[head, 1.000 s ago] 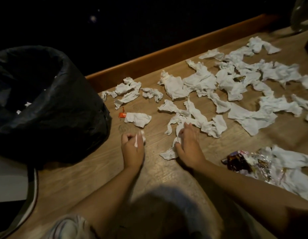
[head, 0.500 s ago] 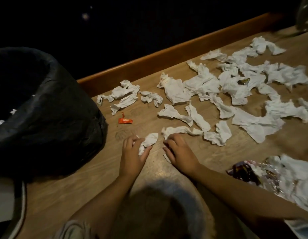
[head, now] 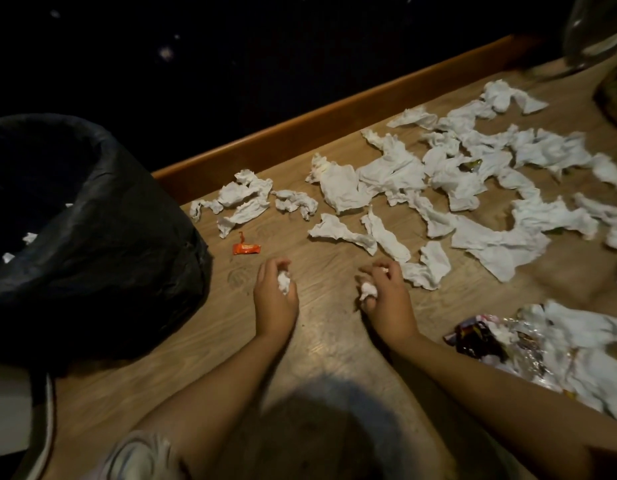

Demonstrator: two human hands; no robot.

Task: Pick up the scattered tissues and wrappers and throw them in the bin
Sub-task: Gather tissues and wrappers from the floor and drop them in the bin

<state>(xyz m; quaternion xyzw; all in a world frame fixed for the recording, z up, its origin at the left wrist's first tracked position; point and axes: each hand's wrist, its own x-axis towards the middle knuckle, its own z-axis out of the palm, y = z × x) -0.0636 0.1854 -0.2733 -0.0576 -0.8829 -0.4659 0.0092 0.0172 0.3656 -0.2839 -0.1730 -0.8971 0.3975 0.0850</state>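
My left hand (head: 273, 296) is closed around a crumpled white tissue (head: 284, 283) just above the wooden table (head: 321, 341). My right hand (head: 386, 292) grips another balled tissue (head: 367, 289). Several white tissues (head: 404, 174) lie scattered across the table beyond and to the right of both hands. A small orange wrapper (head: 245, 248) lies left of my left hand, near the bin. The black-bagged bin (head: 103, 237) stands at the left, with a few white scraps inside.
A pile of shiny wrappers (head: 473, 336) mixed with tissues sits at the right near my right forearm. A raised wooden rim (head: 334, 119) borders the table's far side. A glass object (head: 598, 36) stands at the top right corner.
Both hands have balled up the tissues they were gathering and closed around them. The tissue strip in front of my right hand is gone from the table.
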